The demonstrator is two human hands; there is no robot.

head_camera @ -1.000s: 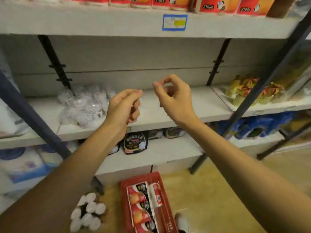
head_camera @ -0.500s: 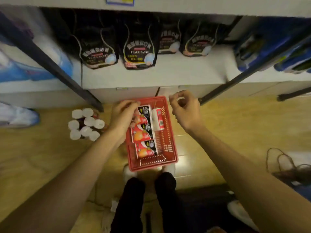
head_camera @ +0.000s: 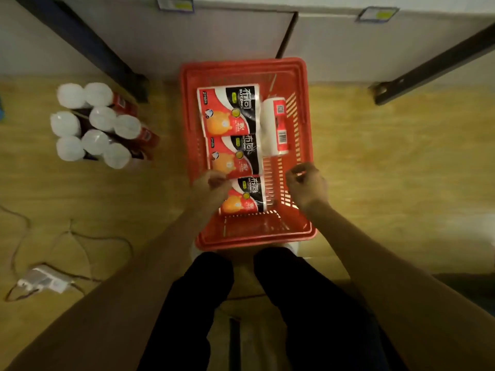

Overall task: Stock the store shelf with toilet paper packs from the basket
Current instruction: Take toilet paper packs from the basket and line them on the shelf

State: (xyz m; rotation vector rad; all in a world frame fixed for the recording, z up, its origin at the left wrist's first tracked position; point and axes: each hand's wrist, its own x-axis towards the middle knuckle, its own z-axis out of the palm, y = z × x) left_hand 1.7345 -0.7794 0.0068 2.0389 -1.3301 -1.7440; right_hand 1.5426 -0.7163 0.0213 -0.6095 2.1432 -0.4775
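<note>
In the red basket (head_camera: 301, 145) we see toilet paper packs (head_camera: 229, 111) marked "2rolls" and "BUTONG". Our left hand (head_camera: 211, 187) and right hand (head_camera: 308, 186) hover loosely curled above them, holding nothing.

basket right side: i see bare floor of the red basket (head_camera: 300, 145) below the lone side pack (head_camera: 276, 127).
basket left: three packs (head_camera: 230, 145) fill it.
</note>
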